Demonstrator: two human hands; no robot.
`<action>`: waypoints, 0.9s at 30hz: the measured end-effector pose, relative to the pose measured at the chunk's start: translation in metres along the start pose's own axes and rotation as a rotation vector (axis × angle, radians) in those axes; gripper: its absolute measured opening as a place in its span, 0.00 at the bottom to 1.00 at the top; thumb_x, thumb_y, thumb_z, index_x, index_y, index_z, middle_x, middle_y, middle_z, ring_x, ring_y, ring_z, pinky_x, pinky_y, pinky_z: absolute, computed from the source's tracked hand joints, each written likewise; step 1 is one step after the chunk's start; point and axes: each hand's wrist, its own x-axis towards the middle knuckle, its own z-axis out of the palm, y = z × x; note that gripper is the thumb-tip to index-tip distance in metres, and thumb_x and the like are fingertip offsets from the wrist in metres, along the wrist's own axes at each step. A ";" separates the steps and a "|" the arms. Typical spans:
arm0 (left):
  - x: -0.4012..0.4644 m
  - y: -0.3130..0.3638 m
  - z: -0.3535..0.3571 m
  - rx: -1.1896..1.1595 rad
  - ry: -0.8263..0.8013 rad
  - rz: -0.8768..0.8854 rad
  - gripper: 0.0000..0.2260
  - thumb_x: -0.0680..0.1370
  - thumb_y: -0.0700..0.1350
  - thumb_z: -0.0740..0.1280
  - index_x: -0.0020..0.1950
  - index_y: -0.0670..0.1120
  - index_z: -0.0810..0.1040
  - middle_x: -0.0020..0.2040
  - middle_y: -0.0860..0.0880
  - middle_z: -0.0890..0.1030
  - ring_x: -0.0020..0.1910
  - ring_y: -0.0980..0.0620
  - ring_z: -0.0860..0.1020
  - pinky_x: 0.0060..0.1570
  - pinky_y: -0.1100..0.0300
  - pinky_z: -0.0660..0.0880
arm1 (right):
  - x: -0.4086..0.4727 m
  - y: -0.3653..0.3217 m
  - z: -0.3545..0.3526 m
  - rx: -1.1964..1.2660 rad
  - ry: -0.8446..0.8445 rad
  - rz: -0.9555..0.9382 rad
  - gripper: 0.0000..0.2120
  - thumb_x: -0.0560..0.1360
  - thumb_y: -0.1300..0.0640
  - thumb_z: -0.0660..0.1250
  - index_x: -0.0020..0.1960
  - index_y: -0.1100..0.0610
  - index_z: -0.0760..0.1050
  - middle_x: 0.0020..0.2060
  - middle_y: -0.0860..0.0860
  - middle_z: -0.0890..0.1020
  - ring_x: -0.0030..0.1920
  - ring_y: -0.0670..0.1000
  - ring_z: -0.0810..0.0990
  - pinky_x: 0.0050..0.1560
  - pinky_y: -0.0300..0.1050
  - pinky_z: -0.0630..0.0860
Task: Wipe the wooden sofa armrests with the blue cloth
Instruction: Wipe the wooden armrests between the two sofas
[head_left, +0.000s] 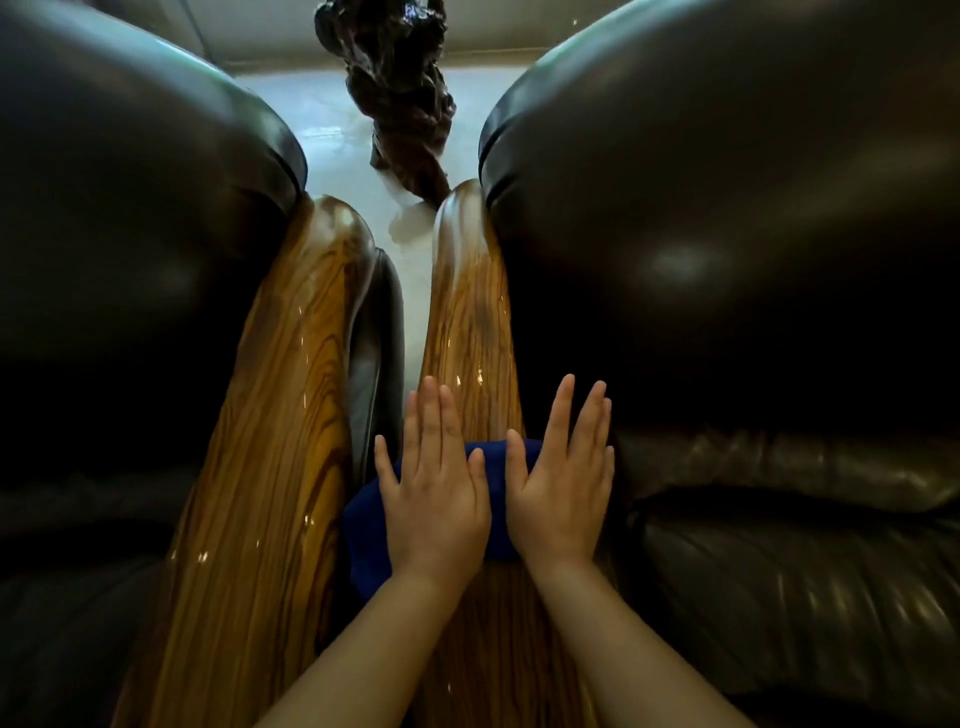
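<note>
- Dark blue folded cloth (363, 525): lying on right-hand glossy striped wooden armrest (470, 332), draping over its left edge.
- Left hand (434, 499): flat on cloth, fingers extended, slightly spread.
- Right hand (563, 483): flat beside it, fingers extended.
- Second wooden armrest (275, 415): parallel, left; dark leather cushions (727, 234) flank both.

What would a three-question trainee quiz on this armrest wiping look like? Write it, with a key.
1. True or false: the blue cloth lies on the left wooden armrest.
2. Multiple choice: how do the left hand and right hand meet the cloth? A) pinching an edge B) pressed flat, fingers extended C) not touching
3. What shows in the gap between the two sofas?

Key: 1. False, it is on the right wooden armrest. 2. B. 3. Pale floor and a dark carved wooden piece.
</note>
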 end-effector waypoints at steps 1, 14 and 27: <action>0.014 -0.001 0.000 -0.015 0.000 0.003 0.26 0.78 0.53 0.40 0.74 0.48 0.38 0.77 0.50 0.42 0.76 0.52 0.41 0.72 0.46 0.43 | 0.012 -0.006 0.003 -0.016 -0.003 -0.006 0.33 0.77 0.41 0.50 0.74 0.47 0.35 0.76 0.54 0.45 0.76 0.53 0.44 0.73 0.60 0.54; 0.101 -0.017 -0.024 -0.207 0.046 0.105 0.27 0.79 0.54 0.47 0.72 0.58 0.35 0.75 0.57 0.36 0.74 0.59 0.36 0.71 0.52 0.35 | 0.093 -0.021 -0.007 0.000 -0.008 -0.229 0.25 0.78 0.45 0.48 0.74 0.46 0.49 0.76 0.51 0.50 0.75 0.52 0.46 0.71 0.60 0.50; 0.129 -0.019 -0.026 -0.379 -0.214 0.140 0.25 0.78 0.42 0.61 0.71 0.54 0.56 0.73 0.60 0.52 0.71 0.65 0.47 0.68 0.67 0.43 | 0.117 -0.022 0.000 0.174 -0.341 -0.249 0.25 0.77 0.56 0.61 0.72 0.48 0.58 0.75 0.47 0.55 0.74 0.46 0.53 0.67 0.37 0.50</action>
